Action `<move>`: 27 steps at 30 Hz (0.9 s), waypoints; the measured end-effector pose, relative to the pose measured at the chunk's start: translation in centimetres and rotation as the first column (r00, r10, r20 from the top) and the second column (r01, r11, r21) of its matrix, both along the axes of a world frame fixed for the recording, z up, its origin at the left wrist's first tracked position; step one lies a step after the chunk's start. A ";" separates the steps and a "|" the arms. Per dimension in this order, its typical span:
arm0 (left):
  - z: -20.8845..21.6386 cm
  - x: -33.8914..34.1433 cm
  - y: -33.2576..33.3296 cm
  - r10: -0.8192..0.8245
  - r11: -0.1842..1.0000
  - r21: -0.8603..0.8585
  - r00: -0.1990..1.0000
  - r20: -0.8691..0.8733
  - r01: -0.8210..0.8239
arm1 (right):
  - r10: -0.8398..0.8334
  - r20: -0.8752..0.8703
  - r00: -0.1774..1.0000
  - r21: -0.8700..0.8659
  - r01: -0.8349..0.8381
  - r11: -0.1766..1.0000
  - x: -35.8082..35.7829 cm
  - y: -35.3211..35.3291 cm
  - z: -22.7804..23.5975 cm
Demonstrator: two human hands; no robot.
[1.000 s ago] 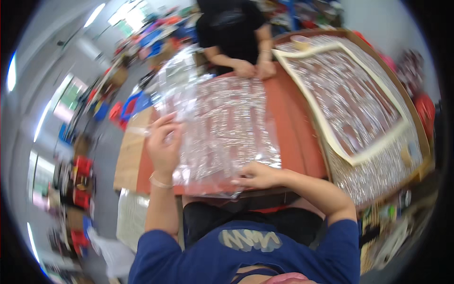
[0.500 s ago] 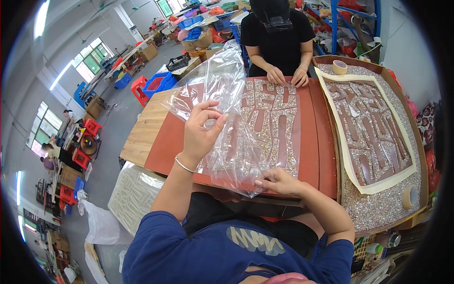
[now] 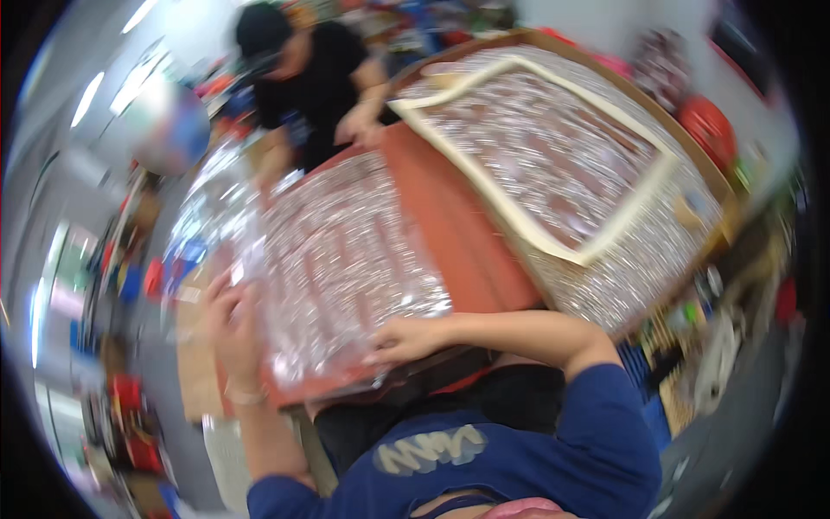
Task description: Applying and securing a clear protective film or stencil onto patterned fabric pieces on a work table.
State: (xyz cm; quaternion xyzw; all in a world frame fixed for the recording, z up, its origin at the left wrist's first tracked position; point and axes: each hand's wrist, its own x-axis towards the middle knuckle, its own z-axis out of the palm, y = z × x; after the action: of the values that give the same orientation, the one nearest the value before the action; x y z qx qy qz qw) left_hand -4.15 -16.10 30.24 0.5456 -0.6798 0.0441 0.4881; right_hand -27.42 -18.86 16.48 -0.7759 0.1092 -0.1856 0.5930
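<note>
Clear plastic film is bunched at the left side of a glittery sheet with reddish-brown cut-out shapes, which lies on the red tabletop. My left hand is at the film's near left part, fingers curled on it, though smeared by motion. Over the near edge of the sheet, my right hand has its fingertips pinched together at the film's near corner. How far the film covers the sheet is hard to make out through the blur and glare.
Across the table stands a person in black, hands at the sheet's far edge. At right, a shallow tray of glitter bears a cream-framed sheet and rolls of tape. The red tabletop runs between sheet and tray.
The view has swung right, so everything sits further left and is blurred. My left hand has come down from its raised position, lowering the film toward the sheet's left side. My right hand still pinches.
</note>
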 end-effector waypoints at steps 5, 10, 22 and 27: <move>-0.3 1.0 0.8 -0.117 0.988 0.086 0.984 -0.136 0.130 | -0.007 0.099 0.995 0.014 0.006 1.000 1.3 0.1 -1.7; -0.5 0.1 -0.2 -0.095 0.989 0.101 0.989 -0.112 0.106 | 0.031 0.103 0.994 0.172 -0.048 0.984 0.1 0.6 -0.8; -0.4 0.5 -0.9 -0.109 0.988 0.100 0.986 -0.123 0.121 | 0.003 0.065 0.998 0.142 -0.013 0.990 -0.3 0.6 -0.2; 0.0 2.0 -1.5 -0.107 0.992 0.073 0.992 0.063 0.103 | 0.012 0.096 0.995 0.075 -0.019 0.997 1.4 -0.2 -1.1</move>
State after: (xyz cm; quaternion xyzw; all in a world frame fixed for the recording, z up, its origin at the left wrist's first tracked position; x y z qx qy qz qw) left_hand -2.11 -17.59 30.19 0.5240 -0.7245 0.0126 0.4475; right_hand -26.03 -19.02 15.35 -0.7438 0.0818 -0.2135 0.6281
